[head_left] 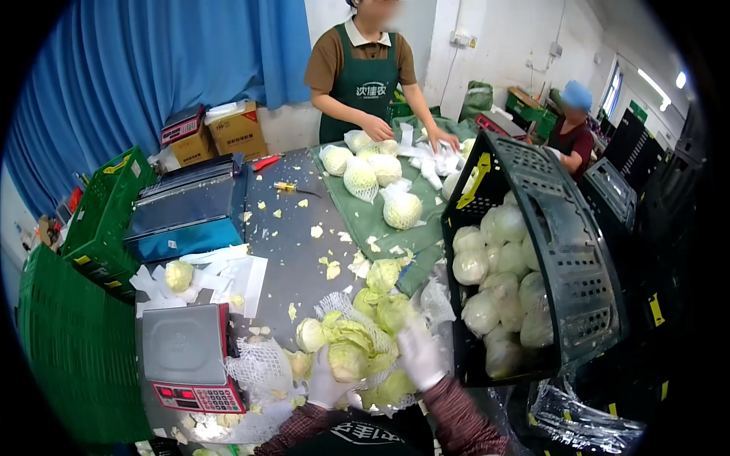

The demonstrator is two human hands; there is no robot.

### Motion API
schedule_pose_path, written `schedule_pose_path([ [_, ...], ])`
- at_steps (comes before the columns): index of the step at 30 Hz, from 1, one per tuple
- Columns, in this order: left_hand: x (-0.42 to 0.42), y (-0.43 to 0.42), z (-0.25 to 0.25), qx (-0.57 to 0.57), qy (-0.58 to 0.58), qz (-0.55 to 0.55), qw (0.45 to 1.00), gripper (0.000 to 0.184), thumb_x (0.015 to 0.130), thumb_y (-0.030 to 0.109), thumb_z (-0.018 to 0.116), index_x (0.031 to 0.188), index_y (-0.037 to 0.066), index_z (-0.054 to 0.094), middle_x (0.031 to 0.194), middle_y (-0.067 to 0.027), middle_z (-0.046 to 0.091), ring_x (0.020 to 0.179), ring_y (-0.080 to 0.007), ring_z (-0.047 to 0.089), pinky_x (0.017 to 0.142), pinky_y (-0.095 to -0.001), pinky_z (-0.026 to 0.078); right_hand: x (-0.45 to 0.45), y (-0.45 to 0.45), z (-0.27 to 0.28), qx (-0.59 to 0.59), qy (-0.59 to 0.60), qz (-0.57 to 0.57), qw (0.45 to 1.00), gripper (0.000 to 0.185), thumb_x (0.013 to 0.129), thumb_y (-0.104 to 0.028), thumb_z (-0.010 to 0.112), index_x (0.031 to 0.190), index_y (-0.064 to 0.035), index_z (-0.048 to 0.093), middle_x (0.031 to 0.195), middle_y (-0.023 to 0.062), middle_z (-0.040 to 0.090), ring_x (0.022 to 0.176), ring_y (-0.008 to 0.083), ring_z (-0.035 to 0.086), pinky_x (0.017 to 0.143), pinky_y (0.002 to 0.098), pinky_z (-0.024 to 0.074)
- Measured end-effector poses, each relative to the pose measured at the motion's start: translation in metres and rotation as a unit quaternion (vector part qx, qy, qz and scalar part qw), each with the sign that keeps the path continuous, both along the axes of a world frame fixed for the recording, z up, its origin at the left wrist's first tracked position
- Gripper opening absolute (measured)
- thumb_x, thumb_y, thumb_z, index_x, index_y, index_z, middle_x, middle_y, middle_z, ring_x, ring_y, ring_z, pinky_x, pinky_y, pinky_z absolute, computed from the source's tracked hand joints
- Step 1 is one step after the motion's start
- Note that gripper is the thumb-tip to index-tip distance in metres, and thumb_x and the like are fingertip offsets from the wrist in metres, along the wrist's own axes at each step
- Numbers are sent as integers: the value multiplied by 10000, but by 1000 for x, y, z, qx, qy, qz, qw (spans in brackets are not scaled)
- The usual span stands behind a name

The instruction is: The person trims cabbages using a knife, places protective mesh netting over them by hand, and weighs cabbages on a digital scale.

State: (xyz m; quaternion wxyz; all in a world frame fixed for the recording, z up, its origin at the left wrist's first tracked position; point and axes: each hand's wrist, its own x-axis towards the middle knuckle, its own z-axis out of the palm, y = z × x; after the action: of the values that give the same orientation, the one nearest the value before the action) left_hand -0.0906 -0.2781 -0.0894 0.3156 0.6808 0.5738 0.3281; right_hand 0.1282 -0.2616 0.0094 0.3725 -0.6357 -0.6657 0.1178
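Note:
My left hand (327,382), in a white glove, is curled against the side of a pale green cabbage (348,362) with loose outer leaves. My right hand (420,354), also gloved, is on the other side, its fingers stretched out beside a loose green leaf (395,312); the fingertips are slightly blurred. White foam netting (258,366) lies left of the cabbage, and more netting is among the leaves. Another small cabbage (309,334) sits just behind my left hand.
A digital scale (182,346) stands left. At right, a tipped black crate (582,258) holds several wrapped cabbages (502,296). Across the table (285,228), a co-worker (369,83) handles netted cabbages (361,179). A knife (295,188) and leaf scraps lie there. Green crates (72,357) are stacked left.

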Motion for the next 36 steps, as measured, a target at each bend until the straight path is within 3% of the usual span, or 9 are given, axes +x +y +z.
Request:
schedule_pose_path([
  [4, -8, 16, 7, -59, -1, -7, 998, 1118, 516, 327, 870, 1370, -56, 258, 1264, -252, 418, 1174, -381, 436, 1000, -388, 386, -39, -51, -56, -100, -93, 105, 985, 588, 893, -332, 554, 1382, -55, 381, 570, 128, 565, 493, 311, 568, 484, 391, 449],
  [17, 7, 12, 15, -36, 71, -2, 997, 1099, 515, 325, 862, 1360, -47, 266, 1265, -253, 412, 1186, -384, 416, 984, -404, 397, -55, -42, -83, -151, -86, 66, 983, 616, 930, -364, 477, 1419, -41, 289, 617, 161, 588, 461, 312, 543, 441, 420, 432],
  [19, 7, 6, 14, -41, 73, 6, 996, 1086, 520, 311, 862, 1356, -49, 269, 1267, -253, 408, 1189, -384, 413, 986, -405, 394, -31, -14, -108, 24, 21, -52, 998, 572, 916, -271, 526, 1386, -9, 331, 595, 201, 560, 445, 327, 530, 431, 425, 435],
  [22, 0, -12, 4, 18, 63, -4, 998, 1077, 528, 300, 865, 1354, -50, 269, 1281, -258, 389, 1206, -392, 397, 1004, -420, 377, -4, 5, -11, -85, 143, -154, 974, 566, 951, -309, 457, 1416, -27, 297, 692, 189, 606, 484, 304, 544, 462, 426, 427],
  [24, 2, -6, -1, 10, 57, -4, 998, 1097, 521, 303, 874, 1359, -50, 259, 1292, -260, 371, 1223, -405, 379, 1025, -434, 353, -17, 4, -2, -62, 26, -13, 998, 725, 822, -379, 639, 1401, -62, 340, 794, 166, 637, 623, 293, 612, 558, 388, 499],
  [25, 3, -2, -1, 14, 51, -2, 999, 1097, 521, 303, 874, 1359, -50, 259, 1292, -260, 371, 1223, -405, 379, 1025, -434, 353, -38, 1, 7, 95, -22, 48, 994, 790, 734, -385, 706, 1390, -106, 365, 802, 132, 645, 680, 279, 635, 616, 374, 515],
  [31, -13, -17, -2, -55, 99, 25, 993, 1140, 525, 322, 878, 1382, -52, 227, 1289, -280, 378, 1232, -391, 389, 1030, -438, 351, -63, -18, -62, -110, -56, 72, 990, 521, 712, -271, 727, 1154, -44, 569, 892, 162, 651, 794, 288, 647, 718, 380, 512],
  [34, -9, -25, -15, -86, -89, 77, 989, 1063, 601, 288, 857, 1399, -20, 226, 1331, -244, 374, 1233, -322, 416, 1006, -410, 393, -53, -15, -87, -77, 17, 61, 995, 375, 697, -183, 731, 1031, -47, 629, 838, 141, 654, 743, 271, 646, 666, 361, 515],
  [36, 6, -27, -10, -224, -420, 166, 864, 935, 680, 99, 802, 1404, 4, 217, 1271, -200, 446, 1157, -280, 503, 926, -372, 474, -57, -25, -71, -44, -3, 77, 996, 365, 664, -113, 730, 1014, -57, 644, 813, 124, 659, 702, 255, 643, 629, 339, 515],
])
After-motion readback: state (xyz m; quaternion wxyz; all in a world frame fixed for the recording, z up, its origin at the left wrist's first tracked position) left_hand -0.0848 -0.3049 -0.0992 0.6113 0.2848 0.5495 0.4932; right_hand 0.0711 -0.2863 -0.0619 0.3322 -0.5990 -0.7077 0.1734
